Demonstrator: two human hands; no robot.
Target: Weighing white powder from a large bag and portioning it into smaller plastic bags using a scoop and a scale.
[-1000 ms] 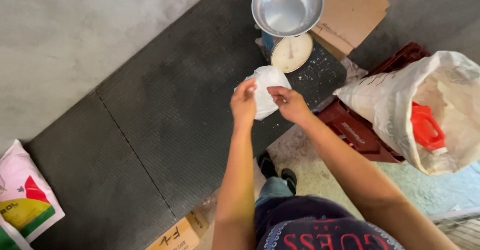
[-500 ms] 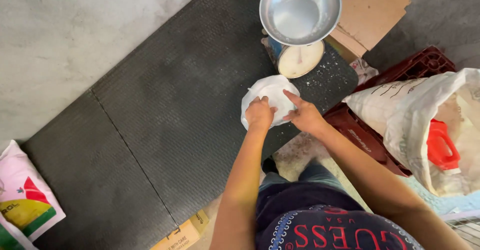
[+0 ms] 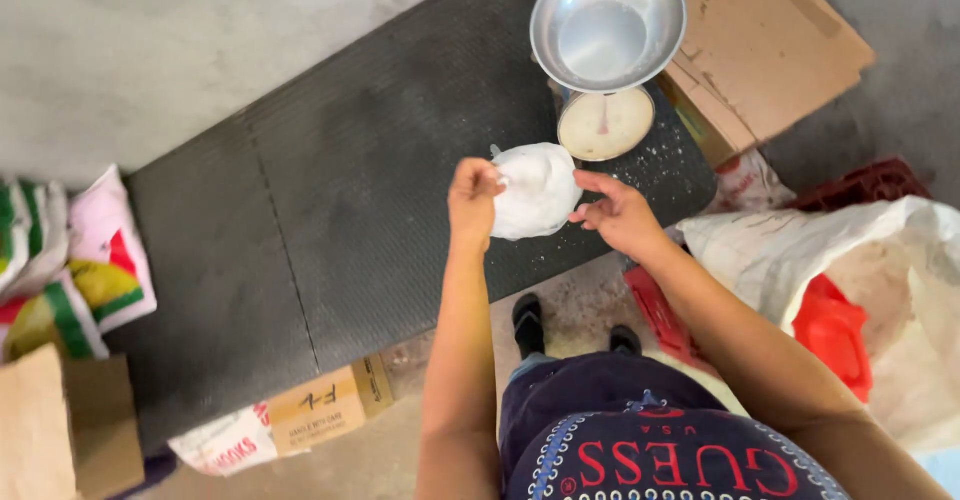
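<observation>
A small filled white plastic bag (image 3: 535,190) hangs above the dark rubber mat (image 3: 370,190). My left hand (image 3: 473,192) pinches its top left edge. My right hand (image 3: 616,212) is at the bag's right side, fingers curled and touching it. Just beyond the bag stands a weighing scale with a round dial (image 3: 605,123) and an empty metal bowl (image 3: 607,25) on top.
A big white sack (image 3: 850,250) with a red scoop (image 3: 830,330) inside stands at the right, beside a red crate (image 3: 665,315). Flattened cardboard (image 3: 775,40) lies at the back right. Printed bags (image 3: 75,260) and a small carton (image 3: 325,405) sit at the left.
The bag and both hands have come down and toward me, away from the scale. My right hand has shifted from the bag's front to its right side.
</observation>
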